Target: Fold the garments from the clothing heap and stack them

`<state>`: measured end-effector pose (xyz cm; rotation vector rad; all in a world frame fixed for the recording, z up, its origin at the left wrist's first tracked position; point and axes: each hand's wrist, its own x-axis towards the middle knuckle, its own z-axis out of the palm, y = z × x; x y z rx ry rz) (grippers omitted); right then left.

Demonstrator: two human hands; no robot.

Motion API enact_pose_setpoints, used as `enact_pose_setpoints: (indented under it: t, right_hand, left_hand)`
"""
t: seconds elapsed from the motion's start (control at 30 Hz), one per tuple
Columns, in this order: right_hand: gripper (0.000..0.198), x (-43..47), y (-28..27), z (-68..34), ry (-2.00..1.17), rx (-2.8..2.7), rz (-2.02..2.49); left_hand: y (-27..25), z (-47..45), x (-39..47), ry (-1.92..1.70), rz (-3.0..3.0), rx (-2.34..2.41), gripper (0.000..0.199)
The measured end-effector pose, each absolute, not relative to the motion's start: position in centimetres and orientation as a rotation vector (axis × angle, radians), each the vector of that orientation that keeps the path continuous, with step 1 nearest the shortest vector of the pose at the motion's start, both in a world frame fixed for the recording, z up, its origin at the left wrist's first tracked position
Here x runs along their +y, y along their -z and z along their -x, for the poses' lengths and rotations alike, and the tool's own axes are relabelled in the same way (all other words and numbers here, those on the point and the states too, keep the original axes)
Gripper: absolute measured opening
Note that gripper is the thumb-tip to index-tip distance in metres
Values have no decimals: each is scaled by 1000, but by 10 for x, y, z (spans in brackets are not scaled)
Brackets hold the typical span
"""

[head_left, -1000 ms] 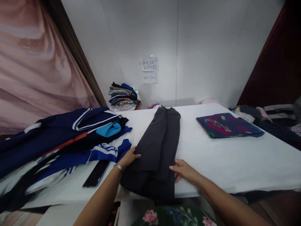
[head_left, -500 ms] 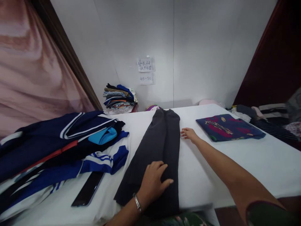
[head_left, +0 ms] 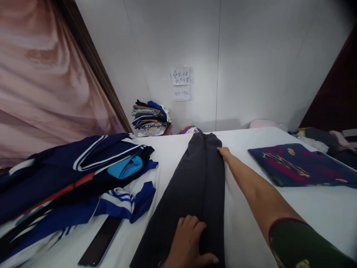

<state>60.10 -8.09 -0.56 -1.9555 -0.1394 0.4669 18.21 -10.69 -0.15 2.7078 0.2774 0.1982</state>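
A long dark grey folded garment [head_left: 195, 178] lies lengthwise on the white-covered table, narrower at its far end. My left hand [head_left: 189, 242] rests on its near part, fingers apart and thumb stretched to the right. At the far right edge of the cloth, my right hand [head_left: 224, 153] pinches the fabric, its fingers closed together; their tips are partly hidden. To the right of that arm lies a flat navy garment [head_left: 301, 163] with a maroon and yellow pattern.
On the left is a heap of navy and blue clothes [head_left: 55, 160], with a black phone [head_left: 100, 240] beside it. A folded clothing stack [head_left: 152, 117] stands by the wall under paper signs [head_left: 182, 83]. More clothes [head_left: 320, 137] lie at the far right.
My right hand has moved from beside the dark grey garment to its far right edge and closed there. My left hand stays on the near part. The view has shifted left.
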Motion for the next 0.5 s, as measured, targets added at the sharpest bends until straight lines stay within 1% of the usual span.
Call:
enact_pose_setpoints:
  t: [0.03, 0.07, 0.17, 0.23, 0.33, 0.5]
  right_hand:
    - [29, -79, 9, -603, -457, -159, 1980]
    - [28, -78, 12, -605, -442, -186, 2005]
    - [25, -79, 18, -614, -379, -288, 2112]
    - [22, -82, 17, -620, -342, -361, 2210]
    - [23, -84, 14, -622, -270, -477, 2356]
    - [35, -89, 14, -606, -127, -634, 2491]
  left_hand:
    - [6, -182, -106, -187, -2720, 255, 61]
    - [9, -183, -104, -160, -2725, 239, 55]
    - [16, -183, -101, -70, -2708, 219, 27]
    - [16, -184, -101, -43, -2688, 205, 15]
    - [13, -184, -103, -69, -2674, 201, 11]
    - [-4, -184, -113, -131, -2648, 266, 14]
